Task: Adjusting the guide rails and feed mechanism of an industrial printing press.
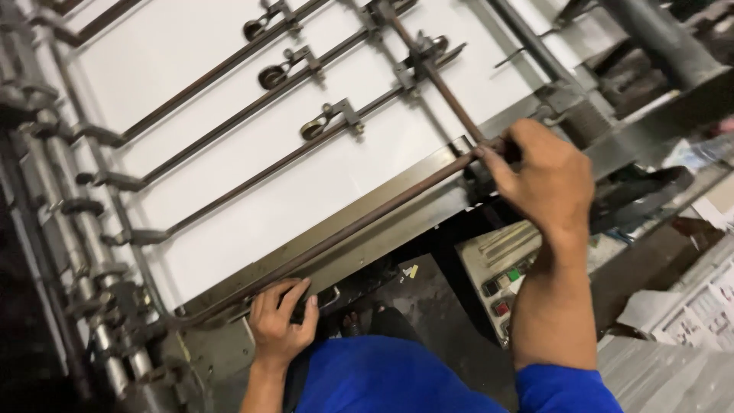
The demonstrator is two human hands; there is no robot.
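A wide white feed board [229,199] of a machine tilts across the view, crossed by thin metal rods carrying small wheels [312,128]. Along its near metal edge runs a long brown bar [359,222]. My right hand [544,180] is closed around the right end of this bar, where it meets a crossing rod [440,84]. My left hand [283,317] grips a dark handle under the board's near edge, fingers curled over it. My blue sleeves show at the bottom.
A control panel [501,279] with green and red buttons sits below my right arm. Rollers and brackets [84,252] line the left side. Stacks of printed sheets [688,313] lie at lower right. A grey pipe [661,34] crosses the top right.
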